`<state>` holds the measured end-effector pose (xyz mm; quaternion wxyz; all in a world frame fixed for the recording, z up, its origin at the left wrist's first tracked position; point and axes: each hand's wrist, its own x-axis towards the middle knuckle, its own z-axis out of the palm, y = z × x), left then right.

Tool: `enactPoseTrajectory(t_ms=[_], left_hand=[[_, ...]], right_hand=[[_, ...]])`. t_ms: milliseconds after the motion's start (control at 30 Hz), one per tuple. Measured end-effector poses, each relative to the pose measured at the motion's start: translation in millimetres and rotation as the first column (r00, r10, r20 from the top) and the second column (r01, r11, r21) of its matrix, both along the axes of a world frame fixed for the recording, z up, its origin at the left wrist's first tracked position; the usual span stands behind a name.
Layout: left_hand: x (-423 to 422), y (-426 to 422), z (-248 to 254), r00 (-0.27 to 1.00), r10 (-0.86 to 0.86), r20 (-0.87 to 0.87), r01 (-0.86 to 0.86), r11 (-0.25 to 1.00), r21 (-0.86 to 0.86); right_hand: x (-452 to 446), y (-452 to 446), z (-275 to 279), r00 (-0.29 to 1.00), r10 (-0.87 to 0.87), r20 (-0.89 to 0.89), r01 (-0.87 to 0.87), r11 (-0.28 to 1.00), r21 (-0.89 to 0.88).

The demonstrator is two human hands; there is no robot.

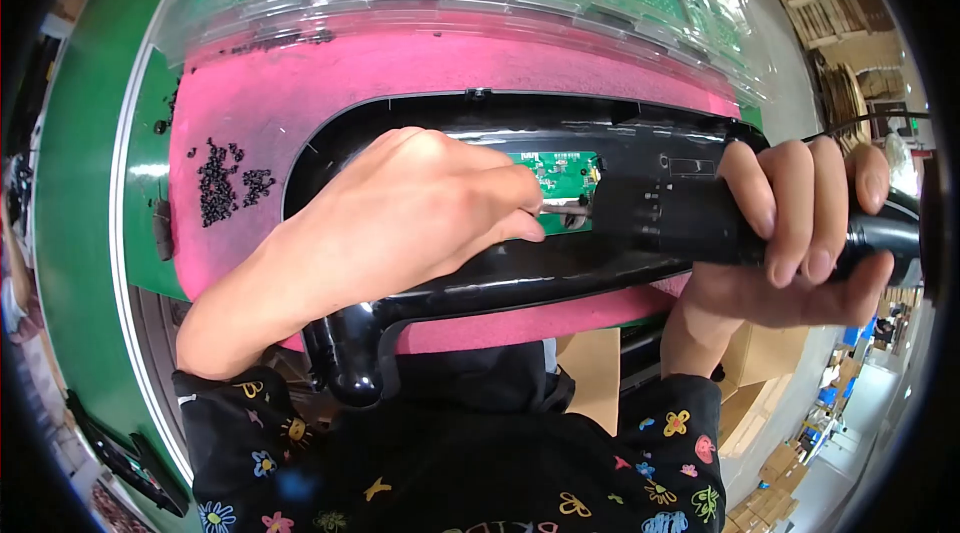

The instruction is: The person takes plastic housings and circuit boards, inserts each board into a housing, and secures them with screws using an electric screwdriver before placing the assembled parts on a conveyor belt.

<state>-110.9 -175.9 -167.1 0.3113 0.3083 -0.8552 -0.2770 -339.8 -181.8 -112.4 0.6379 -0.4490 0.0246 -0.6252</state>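
Gripping a black screwdriver (680,213) with the right hand (793,203), pinching its bit (567,210) with the left hand (430,198), could scratch the green board (560,167) by slipping sideways.

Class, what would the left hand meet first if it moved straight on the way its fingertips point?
The left hand would probably first meet the small dark piece just ahead, before the black device in the right hand. Depth is unclear, so it may already touch that piece.
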Motion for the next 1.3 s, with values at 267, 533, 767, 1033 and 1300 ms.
enactPoseTrajectory(t_ms=[267, 533, 767, 1033, 1300], left_hand=[[-4, -1, -3, 0.999, 0.020, -0.041, -0.023, 0.996, -0.091], [2, -5, 5, 0.942, 0.308, -0.135, -0.330, 0.925, -0.189], [3, -3, 5, 0.918, 0.388, -0.087, -0.394, 0.917, -0.065], [14, -2, 5, 0.935, 0.354, 0.002, -0.353, 0.933, -0.065], [24, 3, -8, 0.950, 0.311, -0.013, -0.300, 0.906, -0.297]], right_hand=[[4, 7, -4, 0.999, -0.033, 0.017, 0.034, 0.997, -0.067], [1, -9, -16, 0.944, 0.020, -0.330, -0.080, 0.982, -0.169], [19, -8, -25, 0.909, -0.106, -0.403, 0.030, 0.982, -0.188], [46, -18, -10, 0.809, -0.053, -0.585, -0.026, 0.992, -0.127], [60, -41, -15, 0.748, -0.041, -0.662, -0.134, 0.968, -0.211]])
